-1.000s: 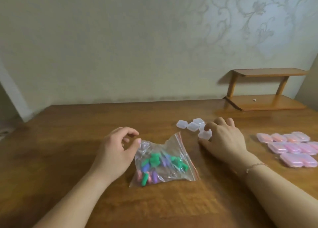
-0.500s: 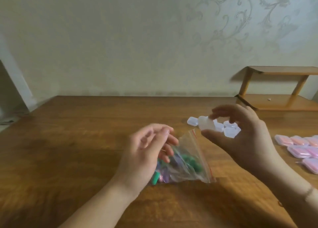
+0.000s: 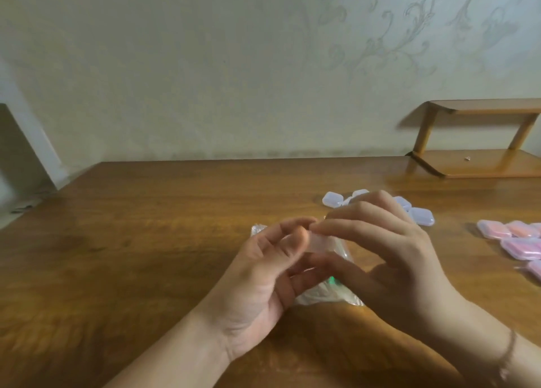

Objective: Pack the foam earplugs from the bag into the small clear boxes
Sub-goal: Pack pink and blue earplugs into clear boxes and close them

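Box (image 3: 320,242), small and clear, sits between the two hands in the middle of the view, raised above the surface (image 3: 146,241). The right hand (image 3: 389,259) pinches it between curled fingers on top and the thumb underneath. The left hand (image 3: 263,273) meets it from the nine o'clock side, thumb and fingertips curled onto its near edge, so both hands grip the same box. Blur hides whether its lid is open or shut.

Directly under the hands lies the bag (image 3: 328,295), a clear plastic pouch mostly covered by the palms; one corner shows at ten o'clock of the left hand, and crumpled film shows at six o'clock of the box. A green earplug (image 3: 331,281) shows through the film there; the other contents are hidden.

At one o'clock of the hands, farther back on the surface, a cluster of empty clear boxes (image 3: 421,216) lies close together, partly behind the right hand's fingers. At three o'clock, near the right edge of the view, pink filled boxes (image 3: 521,248) lie in a group, well apart from the bag.

A thin bracelet (image 3: 508,355) circles the right wrist. At the far right corner of the surface stands a small wooden shelf (image 3: 480,138) against the patterned wall (image 3: 205,65).
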